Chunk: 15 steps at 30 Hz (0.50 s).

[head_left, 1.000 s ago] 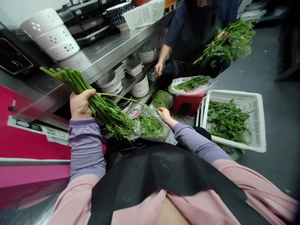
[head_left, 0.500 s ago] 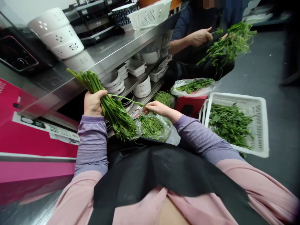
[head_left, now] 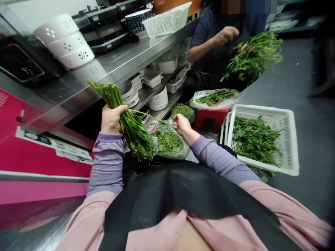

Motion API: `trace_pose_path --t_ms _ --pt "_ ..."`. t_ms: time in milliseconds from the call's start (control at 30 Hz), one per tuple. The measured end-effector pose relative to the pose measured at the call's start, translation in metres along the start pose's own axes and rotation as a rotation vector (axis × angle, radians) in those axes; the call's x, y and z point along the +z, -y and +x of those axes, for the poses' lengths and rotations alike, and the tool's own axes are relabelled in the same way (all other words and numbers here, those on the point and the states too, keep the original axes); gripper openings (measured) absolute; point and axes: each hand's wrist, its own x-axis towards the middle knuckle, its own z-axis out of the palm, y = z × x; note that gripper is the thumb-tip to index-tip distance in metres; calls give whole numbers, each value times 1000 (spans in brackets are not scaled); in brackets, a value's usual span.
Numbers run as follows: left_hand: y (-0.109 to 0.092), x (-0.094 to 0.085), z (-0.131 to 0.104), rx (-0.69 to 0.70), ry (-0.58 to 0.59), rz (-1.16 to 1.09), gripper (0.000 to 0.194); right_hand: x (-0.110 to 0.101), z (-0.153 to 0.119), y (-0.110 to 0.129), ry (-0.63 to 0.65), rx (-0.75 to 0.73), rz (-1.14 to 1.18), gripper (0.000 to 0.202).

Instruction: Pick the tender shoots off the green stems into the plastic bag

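A thick bunch of green stems [head_left: 133, 129] is gripped in my left hand [head_left: 112, 118], its pale cut ends up and its leaves hanging down. One thin stem sticks out of the bunch to the right, and its tip ends just short of my right hand [head_left: 181, 126]. The fingers of my right hand are curled together; whether anything small is between them cannot be made out. Below and between the hands lies a clear plastic bag of cut greens [head_left: 169, 142]. At the right, a white basket [head_left: 290, 139] holds leafy greens [head_left: 256, 139].
A person [head_left: 209, 45] opposite holds loose greens [head_left: 253, 52]. A red stool [head_left: 210, 120] carries a bag of greens [head_left: 217, 97]. The steel counter [head_left: 125, 59] and its dish shelves run along the left, beside white pots [head_left: 75, 48] and a pink cabinet [head_left: 39, 146].
My right hand has come off the thin stem, moved slightly right and closed further. My left hand has shifted a little right with the bunch. The other person's hand has moved off their greens.
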Motion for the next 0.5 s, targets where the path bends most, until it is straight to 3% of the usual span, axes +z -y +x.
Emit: trace_pose_path --t_ms 67,100,167,267,333,433,500 --pt "0 2 -2 4 35 1 19 -7 9 3 -39 39 21 18" --pt "0 4 -2 -7 69 11 19 -9 11 6 1 62 22 17" --pt "1 8 -3 -44 147 34 20 -6 9 15 197 81 -14 12" --pt "7 16 -3 -101 224 38 19 9 -7 29 600 92 -175 14" --pt "13 19 -3 -123 244 34 20 19 -20 34 737 99 -235 16" --pt "20 20 -3 -141 255 35 20 25 -35 33 778 97 -178 15" --pt "24 20 -4 -134 261 32 21 25 -38 26 733 88 -147 14"
